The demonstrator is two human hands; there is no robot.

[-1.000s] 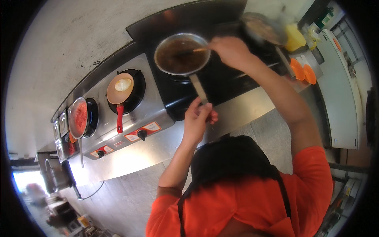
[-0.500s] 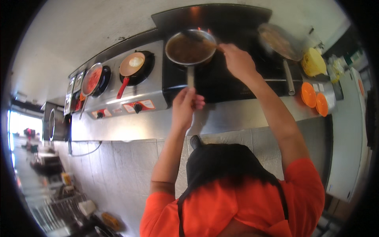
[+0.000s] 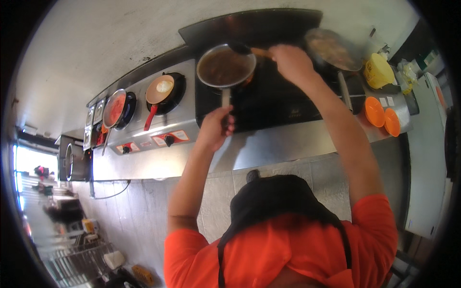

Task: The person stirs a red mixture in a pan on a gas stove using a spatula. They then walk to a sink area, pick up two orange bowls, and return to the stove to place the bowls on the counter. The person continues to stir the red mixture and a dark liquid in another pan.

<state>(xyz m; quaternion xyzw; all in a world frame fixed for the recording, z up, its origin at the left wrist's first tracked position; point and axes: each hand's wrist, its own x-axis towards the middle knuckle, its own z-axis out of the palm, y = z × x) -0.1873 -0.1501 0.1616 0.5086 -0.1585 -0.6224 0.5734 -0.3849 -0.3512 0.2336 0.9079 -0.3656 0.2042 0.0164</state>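
Observation:
My left hand (image 3: 216, 127) is closed around the lower end of the handle of a frying pan (image 3: 226, 85). Dark brown sauce or stew covers the pan's bottom. From the right, my right hand (image 3: 293, 62) grips the wooden handle of a spatula (image 3: 261, 52). The spatula's black head is at the pan's upper right rim, above the sauce; whether it touches the rim I cannot tell. The pan is over a burner on the black stove, and a little orange glow shows at its right edge.
Left on the steel stove stand a small pan with a red handle (image 3: 151, 115) holding something white, and a pan of red food (image 3: 115, 109). A steaming pan (image 3: 333, 48) is at the back right, near a yellow tub (image 3: 379, 72) and two orange bowls (image 3: 374, 111).
The spatula's head has lifted from within the sauce to the pan's upper right rim. The whole view has shifted slightly. My left hand still holds the pan handle.

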